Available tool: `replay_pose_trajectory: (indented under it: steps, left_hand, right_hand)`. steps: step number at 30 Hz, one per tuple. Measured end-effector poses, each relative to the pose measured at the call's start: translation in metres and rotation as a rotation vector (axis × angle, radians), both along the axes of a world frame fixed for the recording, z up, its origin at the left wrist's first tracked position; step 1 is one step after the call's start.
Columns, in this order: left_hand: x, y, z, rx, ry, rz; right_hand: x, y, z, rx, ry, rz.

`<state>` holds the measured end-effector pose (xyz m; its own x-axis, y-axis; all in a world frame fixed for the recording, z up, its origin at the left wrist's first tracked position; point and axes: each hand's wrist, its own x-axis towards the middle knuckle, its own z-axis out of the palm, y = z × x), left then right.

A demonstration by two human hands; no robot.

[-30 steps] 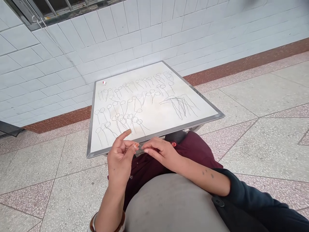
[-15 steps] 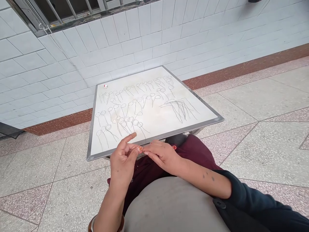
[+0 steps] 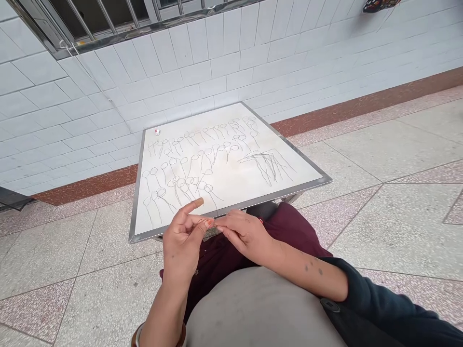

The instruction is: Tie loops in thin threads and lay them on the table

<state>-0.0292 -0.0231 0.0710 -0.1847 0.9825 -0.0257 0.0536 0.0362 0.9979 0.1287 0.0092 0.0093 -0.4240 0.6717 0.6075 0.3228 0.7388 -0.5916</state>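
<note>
My left hand is held in front of my lap near the table's front edge, thumb pinched against a finger and index finger stretched outward. Its pinch is on a thin dark wire, a short piece of which shows above the fingertips. My right hand meets it, thumb and fingers closed on the same wire; most of the wire is hidden by the fingers. Beyond them, rows of thin wires with round loops lie on the white table. Straight or bent wires without clear loops lie in a loose bunch at the right.
A small red-and-white object sits at the table's far left corner. Behind stands a white tiled wall with a barred window. A dark patterned item shows at the top right. Speckled stone floor surrounds the table.
Both hands keep their pinch at nearly the same place. The view has shifted slightly, bringing more of the dark patterned item at the top right into sight.
</note>
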Motion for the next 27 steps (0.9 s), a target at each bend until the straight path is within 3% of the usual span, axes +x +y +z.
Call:
replay_pose_trajectory:
  steps: [8,14,20,27]
  left_hand:
    - [0.0003,-0.0009,-0.0009,0.001,0.038,0.032]
    - [-0.0008,-0.0015,-0.0004,0.005,0.013,0.062]
    - [0.0001,-0.0033,0.0015,-0.002,0.028,0.092]
    - [-0.0066,-0.0024,-0.0045,0.005,0.02,0.079]
  right_hand:
    - [-0.0012,-0.0016,-0.0036,-0.076,0.035,0.026]
    - [-0.0027,-0.0042,0.0,-0.004,-0.047,0.005]
    - [-0.0068,-0.0053,0.0038,-0.101,0.03,0.041]
    - [-0.0066,-0.0038,-0.0052,-0.168,0.06,0.074]
